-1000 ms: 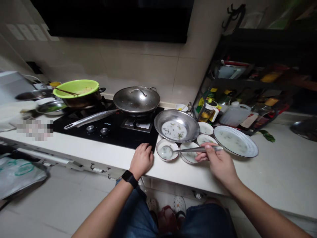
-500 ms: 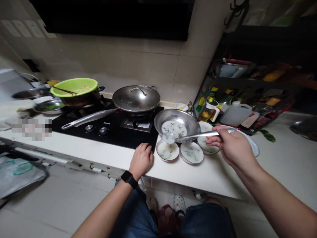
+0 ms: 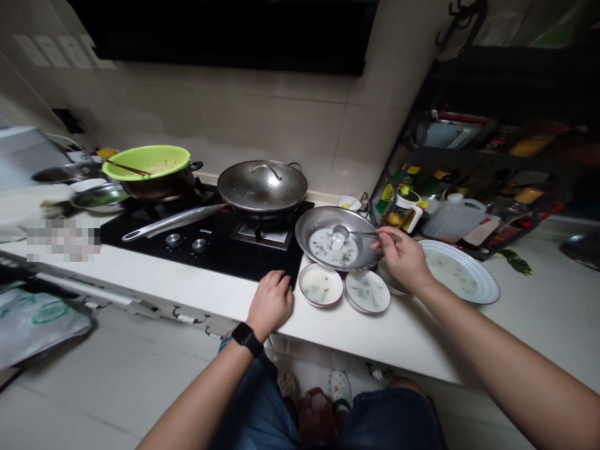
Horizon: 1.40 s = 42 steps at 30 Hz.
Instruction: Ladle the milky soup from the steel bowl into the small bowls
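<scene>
The right hand (image 3: 403, 259) holds a metal ladle (image 3: 340, 234) by its long handle, and the two hands are well apart. The round cup of the ladle now sits down inside a big steel bowl (image 3: 328, 214), right over the thin white soup (image 3: 332, 248) at the bottom. I can't tell if it touches the soup. A moment ago the ladle was out in front of the steel bowl, above the small dishes, and now the right hand has moved over to the bowl's edge. The left hand (image 3: 270, 304) holds nothing and rests on the front edge of the white counter (image 3: 529, 337), in the same spot as before, with a black watch (image 3: 246, 337) on its wrist. Just beside it is a small bowl (image 3: 319, 284) with a little soup, and next to that is a small plate (image 3: 367, 291) with soup and green bits. Another dish (image 3: 390, 284) is partly hidden under the right hand. A big plate with a striped rim (image 3: 485, 284) lies toward the right, and more of it shows now. To the left is a black stove (image 3: 210, 259) with a lidded wok (image 3: 262, 186) on it.
</scene>
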### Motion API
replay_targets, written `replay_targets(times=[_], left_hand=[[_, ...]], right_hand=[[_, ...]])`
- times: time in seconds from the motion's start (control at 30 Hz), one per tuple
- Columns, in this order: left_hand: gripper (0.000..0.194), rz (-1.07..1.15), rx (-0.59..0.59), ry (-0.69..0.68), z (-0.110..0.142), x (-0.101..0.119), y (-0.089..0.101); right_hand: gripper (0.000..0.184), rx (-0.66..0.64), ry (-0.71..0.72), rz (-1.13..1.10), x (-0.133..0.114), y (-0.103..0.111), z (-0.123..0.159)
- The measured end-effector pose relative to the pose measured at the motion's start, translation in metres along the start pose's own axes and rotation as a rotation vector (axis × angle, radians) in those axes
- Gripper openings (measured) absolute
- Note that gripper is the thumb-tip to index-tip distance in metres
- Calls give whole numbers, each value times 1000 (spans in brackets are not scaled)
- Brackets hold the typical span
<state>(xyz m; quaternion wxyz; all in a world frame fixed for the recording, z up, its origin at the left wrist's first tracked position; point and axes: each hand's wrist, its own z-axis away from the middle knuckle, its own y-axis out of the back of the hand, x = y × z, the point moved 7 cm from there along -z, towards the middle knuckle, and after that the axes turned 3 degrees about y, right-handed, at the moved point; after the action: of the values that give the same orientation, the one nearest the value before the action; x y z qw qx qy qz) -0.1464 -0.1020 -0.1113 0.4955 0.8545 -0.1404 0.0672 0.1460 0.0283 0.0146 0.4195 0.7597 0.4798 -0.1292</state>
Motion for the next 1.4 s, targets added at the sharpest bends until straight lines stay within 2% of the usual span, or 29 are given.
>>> replay_targets(times=[0.1,0.13,0.2,0.27,0.37,0.43,0.53,0.7,0.77,0.83,1.0,1.1,1.23,1.4], left_hand=[[29,9,-3,3,0,0,0],[29,11,-3,4,0,0,0],[29,10,-2,4,0,0,0],[29,5,3,3,0,0,1],[29,5,4,-1,0,0,0],[29,15,2,-4,0,0,0],[29,18,8,-1,0,0,1],[29,10,3,0,0,1,2],[29,5,2,2,0,1,2],[29,1,6,1,0,1,1],[28,-1,11,-8,1,0,0],[29,2,10,-3,1,0,0],[29,15,1,-1,0,0,0],[30,24,15,-3,1,-1,0]], right_hand=[[23,-155,374,219,-27,-8,13],[23,-210,441,253,-31,-10,17],[25,-264,478,275,-37,-11,23],[24,-193,412,228,-43,-2,26],[23,7,178,57,-52,25,33],[25,62,37,-64,-61,38,44],[26,12,-28,-131,-78,47,63],[21,-155,87,-109,-89,38,89],[22,-186,75,-115,-84,32,95],[28,-185,-19,-127,-75,26,99],[48,-48,-451,-312,-45,19,100],[52,15,-607,-415,-34,18,94],[41,66,-690,-477,-25,20,84],[28,139,-692,-516,-23,32,64]])
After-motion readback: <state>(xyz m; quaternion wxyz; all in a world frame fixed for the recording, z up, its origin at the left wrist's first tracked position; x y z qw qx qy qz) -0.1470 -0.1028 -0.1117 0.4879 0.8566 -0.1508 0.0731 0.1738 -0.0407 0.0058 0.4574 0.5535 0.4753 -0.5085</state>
